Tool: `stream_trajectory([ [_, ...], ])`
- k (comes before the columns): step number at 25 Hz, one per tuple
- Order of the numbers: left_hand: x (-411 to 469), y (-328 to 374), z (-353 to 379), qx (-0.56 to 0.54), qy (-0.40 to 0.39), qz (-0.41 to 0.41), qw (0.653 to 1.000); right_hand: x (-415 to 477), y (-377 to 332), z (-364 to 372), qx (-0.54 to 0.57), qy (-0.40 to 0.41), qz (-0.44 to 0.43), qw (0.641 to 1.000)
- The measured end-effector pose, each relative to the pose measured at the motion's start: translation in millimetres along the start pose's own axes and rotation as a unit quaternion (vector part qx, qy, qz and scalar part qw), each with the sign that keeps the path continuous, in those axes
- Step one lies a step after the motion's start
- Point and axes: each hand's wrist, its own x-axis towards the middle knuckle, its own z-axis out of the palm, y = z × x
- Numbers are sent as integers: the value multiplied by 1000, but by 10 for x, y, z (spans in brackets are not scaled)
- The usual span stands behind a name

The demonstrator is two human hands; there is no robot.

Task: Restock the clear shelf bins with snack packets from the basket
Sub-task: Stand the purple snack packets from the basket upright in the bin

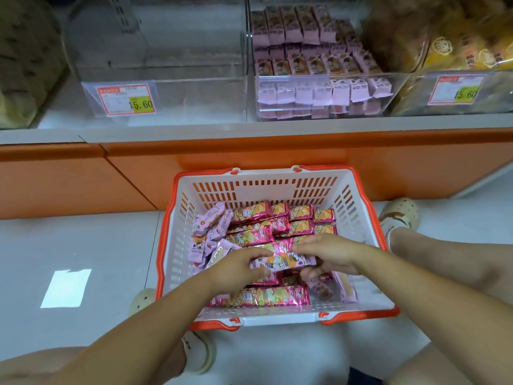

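A white basket with an orange rim (177, 245) sits on the floor below the shelf, filled with several pink and magenta snack packets (266, 218). Both hands are inside it. My left hand (238, 266) and my right hand (330, 257) grip the two ends of one long pink packet (286, 262) held just above the pile. On the shelf, the clear bin at the left (166, 79) holds nothing. The clear bin in the middle (322, 87) is stacked with pink packets.
Price tags reading 15.60 hang on the left bin (126, 100) and on the right bin (456, 89), which holds yellow packets. An orange shelf base (249, 154) runs behind the basket. My feet in pale shoes (399, 215) flank the basket on the grey floor.
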Motion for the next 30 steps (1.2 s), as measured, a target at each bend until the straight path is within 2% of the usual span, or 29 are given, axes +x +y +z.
stream_trajectory([
  [6, 44, 18, 3, -21, 5, 5, 1000, 25, 31, -68, 34, -1, -9, 999],
  [9, 81, 48, -59, -29, 42, 15, 999, -56, -30, -103, -80, 15, -66, 994],
  [12, 93, 122, -156, -8, 44, 25, 999, -107, -75, -83, -269, 80, -138, 950],
  [14, 85, 194, -236, -3, 52, 35, 998, -157, -114, -52, -328, 139, -192, 915],
  [19, 15, 549, -599, 18, 113, 92, 989, -406, -281, -58, -315, 180, -272, 891],
  [21, -16, 780, -802, 50, 140, 136, 980, -523, -408, -71, -309, 228, -302, 873],
  [24, -60, 1191, -1140, 45, 225, 214, 950, -801, -698, -133, -246, 334, -394, 820],
  [26, -108, 1475, -1441, 34, 309, 265, 913, -1051, -988, -236, -166, 381, -444, 793],
  [29, -101, 1745, -1929, 155, 433, 300, 836, -1287, -1505, -549, -118, 458, -459, 752],
  [30, -62, 1792, -2077, 191, 447, 286, 826, -1309, -1698, -676, -126, 482, -453, 739],
])
